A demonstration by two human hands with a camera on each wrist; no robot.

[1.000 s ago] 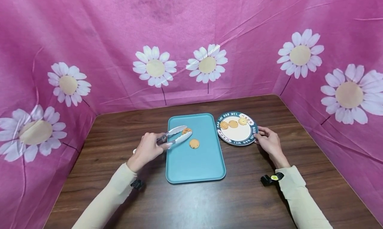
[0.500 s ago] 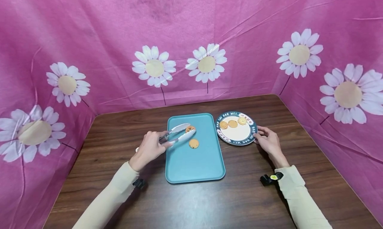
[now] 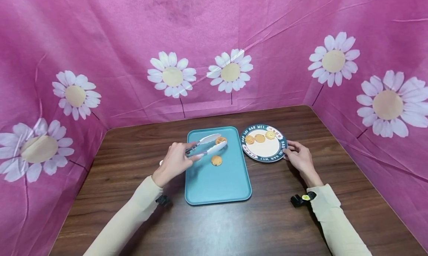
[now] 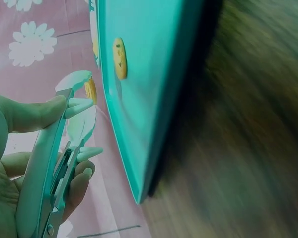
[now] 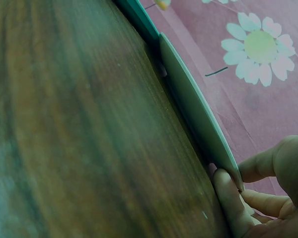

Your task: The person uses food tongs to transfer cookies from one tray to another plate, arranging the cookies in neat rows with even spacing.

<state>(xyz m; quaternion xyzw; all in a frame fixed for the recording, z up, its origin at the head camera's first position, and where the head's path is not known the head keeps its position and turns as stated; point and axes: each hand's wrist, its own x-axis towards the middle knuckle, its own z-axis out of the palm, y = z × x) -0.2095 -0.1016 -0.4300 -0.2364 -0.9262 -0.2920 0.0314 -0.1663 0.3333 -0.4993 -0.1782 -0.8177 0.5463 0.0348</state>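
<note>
My left hand (image 3: 175, 161) holds a pair of tongs (image 3: 217, 148) with pale tips over the far part of the blue tray (image 3: 217, 185). Between the tips is a browned, pretzel-like cookie (image 3: 220, 140), which the left wrist view shows edge-on and raised off the tray. A round cookie with dark specks (image 3: 216, 160) lies on the tray. With thumb and fingers, my right hand (image 3: 301, 159) pinches the right rim of a plate (image 3: 265, 150). On that plate lie a swirled cookie (image 3: 249, 139), a round flat cookie (image 3: 259, 138) and a pale flower-shaped cookie (image 3: 270, 135).
The plate stands right against the tray's right edge. Both rest on a dark wooden table (image 3: 214, 230). Pink cloth (image 3: 207, 22) printed with white daisies walls the table at the back and both sides.
The left hand has moved right and slightly farther away, carrying the pretzel-like cookie in the tongs toward the plate. The right hand and the plate stay where they were.
</note>
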